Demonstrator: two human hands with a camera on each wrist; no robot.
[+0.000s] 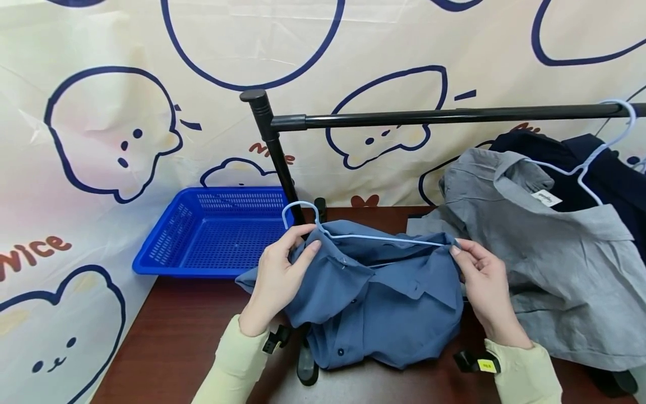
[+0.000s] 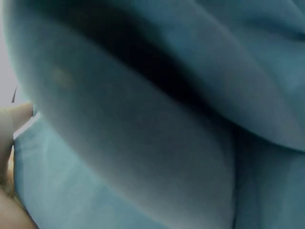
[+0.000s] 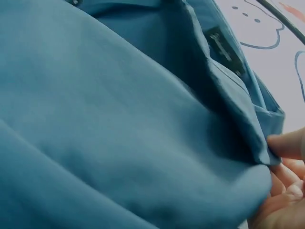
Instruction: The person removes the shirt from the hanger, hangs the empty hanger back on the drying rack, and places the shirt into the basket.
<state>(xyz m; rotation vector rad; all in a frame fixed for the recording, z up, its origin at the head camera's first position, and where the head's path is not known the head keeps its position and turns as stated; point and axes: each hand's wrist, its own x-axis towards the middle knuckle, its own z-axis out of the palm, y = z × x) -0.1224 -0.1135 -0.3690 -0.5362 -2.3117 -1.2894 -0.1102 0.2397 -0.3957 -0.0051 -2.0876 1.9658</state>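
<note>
A blue button-up shirt (image 1: 335,322) hangs bunched between my hands above the table. A light-blue hanger (image 1: 373,238) runs along its opening, the hook rising at the left. Just below the hook, my left hand (image 1: 277,275) pinches the shirt and hanger between thumb and fingers. My right hand (image 1: 484,278) pinches the shirt cloth at the hanger's right end. In the right wrist view, its thumb and fingers hold a folded edge of the shirt (image 3: 119,105), near a dark label (image 3: 225,50). Close shirt cloth (image 2: 133,133) fills most of the left wrist view.
A blue plastic basket (image 1: 227,269) stands at the left on the brown table (image 1: 151,348). Behind the shirt runs a black rack bar (image 1: 383,118) on a post. A grey shirt (image 1: 570,269) on a light-blue hanger and dark clothing (image 1: 626,179) hang at the right.
</note>
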